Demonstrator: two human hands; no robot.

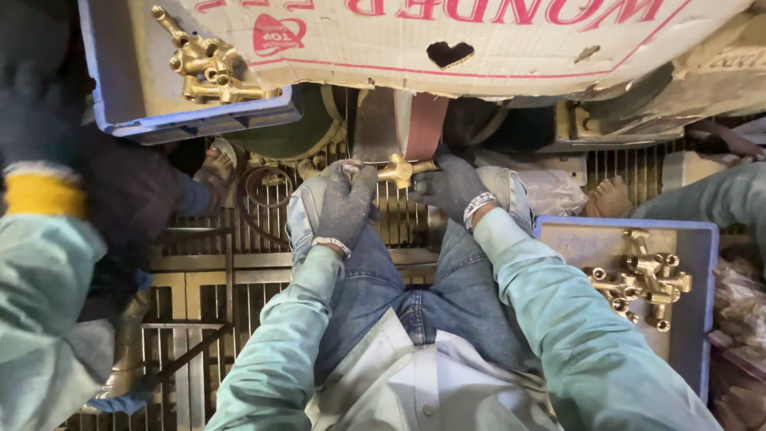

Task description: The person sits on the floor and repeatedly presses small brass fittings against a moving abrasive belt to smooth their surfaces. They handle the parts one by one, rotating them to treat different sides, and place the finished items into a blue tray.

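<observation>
Both my hands wear dark grey knit gloves. My left hand (345,199) and my right hand (451,186) together grip a small brass fitting (401,169), one hand at each end. The fitting is pressed against a reddish-brown sanding belt (424,124) that runs down from under a cardboard sheet (479,36). My knees in blue jeans lie just below my hands. The part of the fitting inside my palms is hidden.
A blue tray (702,239) at my right holds several brass fittings (642,287). Another blue tray (120,72) at the upper left holds more brass fittings (207,68). A metal grate floor (199,319) lies beneath. Another person's sleeve (40,279) is at left, bare feet (610,195) nearby.
</observation>
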